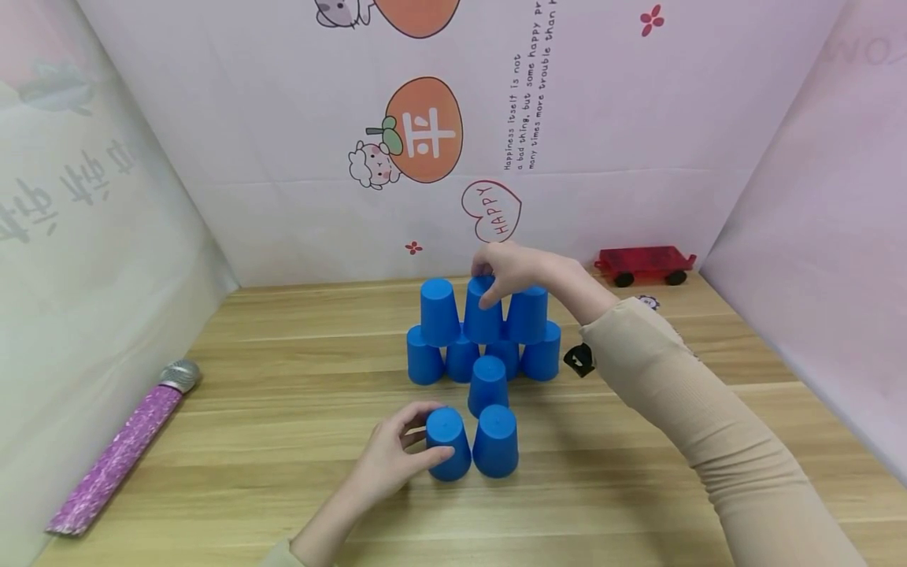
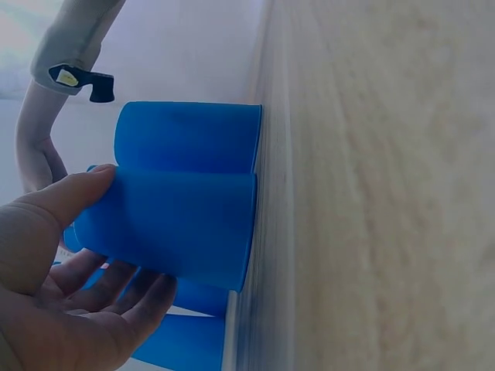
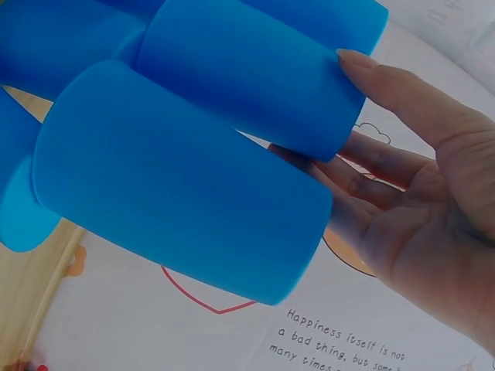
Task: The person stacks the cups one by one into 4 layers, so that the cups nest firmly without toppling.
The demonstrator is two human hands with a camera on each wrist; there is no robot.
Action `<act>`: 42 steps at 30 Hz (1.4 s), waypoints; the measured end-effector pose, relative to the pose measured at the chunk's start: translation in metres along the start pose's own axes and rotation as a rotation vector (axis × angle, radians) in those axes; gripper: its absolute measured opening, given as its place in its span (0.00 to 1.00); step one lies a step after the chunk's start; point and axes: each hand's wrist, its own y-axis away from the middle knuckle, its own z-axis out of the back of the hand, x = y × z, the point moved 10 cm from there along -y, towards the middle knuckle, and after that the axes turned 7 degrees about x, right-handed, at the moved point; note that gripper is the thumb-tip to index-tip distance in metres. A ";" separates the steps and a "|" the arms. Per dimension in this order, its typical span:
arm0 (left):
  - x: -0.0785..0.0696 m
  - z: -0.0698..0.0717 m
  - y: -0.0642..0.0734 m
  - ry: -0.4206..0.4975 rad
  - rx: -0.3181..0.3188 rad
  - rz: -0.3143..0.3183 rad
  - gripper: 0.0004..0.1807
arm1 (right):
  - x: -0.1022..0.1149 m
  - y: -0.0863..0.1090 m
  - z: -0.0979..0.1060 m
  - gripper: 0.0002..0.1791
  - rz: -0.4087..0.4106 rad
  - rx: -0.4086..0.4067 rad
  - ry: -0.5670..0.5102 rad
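Upside-down blue cups are stacked on the wooden table. Several form a bottom row, with a left cup, a middle cup and a right cup on top of it. My right hand holds the middle cup from above, thumb on the near side; the right wrist view shows this cup between thumb and fingers. In front stand a single cup and two nearer cups. My left hand grips the left one of these, a blue cup, beside its neighbour cup.
A pink glittery microphone lies at the left side of the table. At the back right stands a red toy wagon with black wheels. A printed white backdrop rises behind the cups, with side walls left and right.
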 end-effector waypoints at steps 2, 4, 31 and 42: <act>0.000 0.000 0.000 0.002 -0.004 -0.004 0.29 | -0.001 0.002 0.001 0.30 0.002 0.001 -0.019; 0.000 0.001 0.001 0.003 -0.011 -0.002 0.29 | -0.002 0.005 0.003 0.32 0.002 -0.007 -0.040; -0.053 0.057 0.000 -0.067 -0.191 -0.114 0.27 | -0.023 0.131 -0.008 0.35 0.112 -0.428 -0.375; -0.091 0.078 -0.008 -0.108 -0.210 -0.180 0.27 | -0.032 0.136 -0.071 0.33 0.132 -0.349 -0.551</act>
